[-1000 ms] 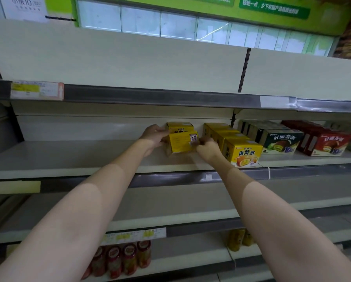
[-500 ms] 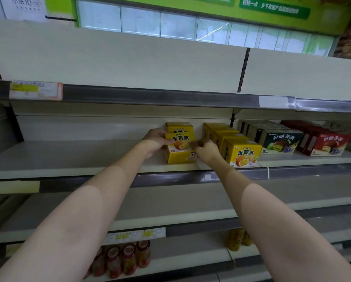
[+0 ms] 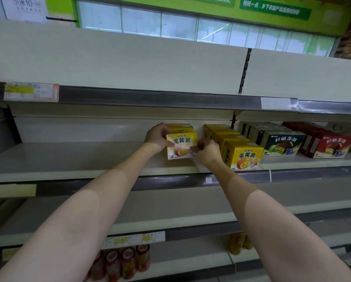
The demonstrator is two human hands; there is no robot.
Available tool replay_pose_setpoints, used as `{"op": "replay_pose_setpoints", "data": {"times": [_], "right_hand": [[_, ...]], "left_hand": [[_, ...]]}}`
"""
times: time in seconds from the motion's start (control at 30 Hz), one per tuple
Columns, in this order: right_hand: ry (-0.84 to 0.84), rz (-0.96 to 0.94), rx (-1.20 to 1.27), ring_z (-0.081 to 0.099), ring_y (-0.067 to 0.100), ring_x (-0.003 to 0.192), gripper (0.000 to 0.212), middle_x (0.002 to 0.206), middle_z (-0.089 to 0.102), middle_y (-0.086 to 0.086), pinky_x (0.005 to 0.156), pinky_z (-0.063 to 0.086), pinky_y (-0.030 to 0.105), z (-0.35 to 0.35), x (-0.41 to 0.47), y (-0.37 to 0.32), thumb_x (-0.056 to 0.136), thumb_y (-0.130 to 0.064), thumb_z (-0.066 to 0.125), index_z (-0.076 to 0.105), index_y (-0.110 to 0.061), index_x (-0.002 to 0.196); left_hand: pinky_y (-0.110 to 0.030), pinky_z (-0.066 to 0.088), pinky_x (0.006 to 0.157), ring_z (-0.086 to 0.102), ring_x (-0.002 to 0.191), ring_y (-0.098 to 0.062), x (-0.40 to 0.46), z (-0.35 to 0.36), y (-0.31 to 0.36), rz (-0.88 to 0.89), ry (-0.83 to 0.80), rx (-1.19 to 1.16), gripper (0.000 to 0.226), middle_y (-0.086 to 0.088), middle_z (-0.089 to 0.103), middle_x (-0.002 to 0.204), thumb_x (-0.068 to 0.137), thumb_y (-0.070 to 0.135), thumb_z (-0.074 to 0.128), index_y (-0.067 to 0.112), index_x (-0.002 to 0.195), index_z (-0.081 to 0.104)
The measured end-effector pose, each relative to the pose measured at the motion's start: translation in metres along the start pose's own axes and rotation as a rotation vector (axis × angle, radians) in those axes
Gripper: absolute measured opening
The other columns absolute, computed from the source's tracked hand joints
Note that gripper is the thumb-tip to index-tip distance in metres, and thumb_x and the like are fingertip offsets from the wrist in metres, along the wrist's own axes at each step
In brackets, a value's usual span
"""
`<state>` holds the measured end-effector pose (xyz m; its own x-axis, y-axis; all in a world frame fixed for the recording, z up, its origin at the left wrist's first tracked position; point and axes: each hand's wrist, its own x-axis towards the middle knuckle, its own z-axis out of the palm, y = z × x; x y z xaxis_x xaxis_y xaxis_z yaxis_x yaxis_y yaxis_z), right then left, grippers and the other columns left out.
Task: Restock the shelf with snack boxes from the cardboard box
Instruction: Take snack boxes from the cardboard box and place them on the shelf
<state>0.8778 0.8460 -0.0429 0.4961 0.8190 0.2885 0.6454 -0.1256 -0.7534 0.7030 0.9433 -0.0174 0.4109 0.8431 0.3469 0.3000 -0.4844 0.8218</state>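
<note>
Both arms extended forward and up, bare forearms converging. Left hand [image 3: 157, 137]: fingers curled, thumb above them, wrist straight. Right hand [image 3: 208, 150]: fingers bent inward toward the left hand's fingers, knuckles up, wrist slightly flexed. Small gap between the two sets of fingertips.

Behind the front yellow snack box [image 3: 181, 145], only the top strip of a second yellow box [image 3: 179, 127] showing. Left edge of the front box covered by the left hand [image 3: 157, 139], lower right corner by the right hand [image 3: 208, 152]; fingers of both mostly out of sight against the carton. Far boxes of the yellow row [image 3: 221, 133] largely masked by the near one. Price labels [image 3: 31, 92] on the shelf rail too blurred to read. Red-capped jars [image 3: 121, 261] low down partly hidden by the left forearm. Both arms cut off by the bottom edge.
</note>
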Motion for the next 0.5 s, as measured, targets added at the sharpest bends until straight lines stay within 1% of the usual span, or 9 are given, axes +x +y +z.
{"op": "replay_pose_setpoints", "data": {"times": [0.1, 0.2, 0.27, 0.33, 0.4, 0.47, 0.5], "right_hand": [[-0.011, 0.041, -0.050, 0.062, 0.026, 0.097, 0.023, 0.112, 0.064, 0.011, 0.092, 0.052, 0.038, 0.004, 0.006, 0.004, 0.092, -0.027, 0.070, 0.067, -0.013, 0.110], [-0.020, 0.041, -0.083, 0.062, 0.026, 0.099, 0.023, 0.111, 0.065, 0.011, 0.092, 0.051, 0.037, 0.005, 0.010, 0.006, 0.092, -0.025, 0.069, 0.068, -0.011, 0.111], [-0.028, 0.037, -0.137, 0.062, 0.025, 0.098, 0.024, 0.111, 0.066, 0.011, 0.090, 0.052, 0.036, 0.006, 0.013, 0.006, 0.093, -0.024, 0.068, 0.066, -0.012, 0.114], [-0.034, 0.041, -0.164, 0.062, 0.026, 0.099, 0.030, 0.113, 0.065, 0.009, 0.089, 0.053, 0.037, 0.008, 0.017, 0.004, 0.094, -0.022, 0.065, 0.058, -0.015, 0.123], [-0.031, 0.033, -0.174, 0.063, 0.031, 0.101, 0.044, 0.113, 0.062, 0.011, 0.086, 0.054, 0.041, 0.010, 0.020, 0.001, 0.096, -0.020, 0.061, 0.043, -0.021, 0.136], [-0.032, -0.005, -0.193, 0.063, 0.034, 0.100, 0.056, 0.113, 0.061, 0.014, 0.084, 0.055, 0.043, 0.014, 0.024, 0.002, 0.096, -0.018, 0.058, 0.032, -0.029, 0.144], [-0.034, -0.021, -0.195, 0.064, 0.034, 0.100, 0.059, 0.113, 0.062, 0.014, 0.085, 0.056, 0.043, 0.015, 0.026, 0.004, 0.096, -0.017, 0.058, 0.030, -0.031, 0.146]], "left_hand": [[-0.040, 0.055, 0.090, 0.063, 0.104, -0.025, 0.001, 0.006, 0.000, 0.062, 0.006, 0.116, 0.044, -0.006, 0.066, 0.112, 0.066, -0.002, 0.085, 0.018, 0.094, 0.059], [-0.039, 0.054, 0.092, 0.060, 0.106, -0.024, 0.006, 0.009, -0.002, 0.112, -0.001, 0.213, 0.042, -0.007, 0.063, 0.117, 0.070, 0.002, 0.084, 0.018, 0.100, 0.060], [-0.036, 0.052, 0.091, 0.059, 0.106, -0.024, 0.010, 0.011, -0.005, 0.140, -0.004, 0.276, 0.041, -0.007, 0.062, 0.117, 0.071, 0.004, 0.084, 0.015, 0.103, 0.060], [-0.034, 0.050, 0.091, 0.058, 0.106, -0.024, 0.013, 0.014, -0.006, 0.170, 0.005, 0.316, 0.042, -0.008, 0.061, 0.116, 0.072, 0.006, 0.084, 0.012, 0.107, 0.062], [-0.036, 0.049, 0.093, 0.058, 0.105, -0.025, 0.016, 0.017, -0.008, 0.201, 0.015, 0.348, 0.044, -0.011, 0.061, 0.115, 0.073, 0.008, 0.083, 0.008, 0.112, 0.062], [-0.031, 0.046, 0.089, 0.056, 0.101, -0.021, 0.019, 0.019, -0.010, 0.225, 0.019, 0.378, 0.044, -0.010, 0.060, 0.114, 0.075, 0.008, 0.081, 0.007, 0.114, 0.061], [-0.028, 0.044, 0.087, 0.054, 0.099, -0.018, 0.021, 0.021, -0.012, 0.234, 0.026, 0.383, 0.043, -0.008, 0.058, 0.112, 0.076, 0.008, 0.080, 0.007, 0.115, 0.060]]}}
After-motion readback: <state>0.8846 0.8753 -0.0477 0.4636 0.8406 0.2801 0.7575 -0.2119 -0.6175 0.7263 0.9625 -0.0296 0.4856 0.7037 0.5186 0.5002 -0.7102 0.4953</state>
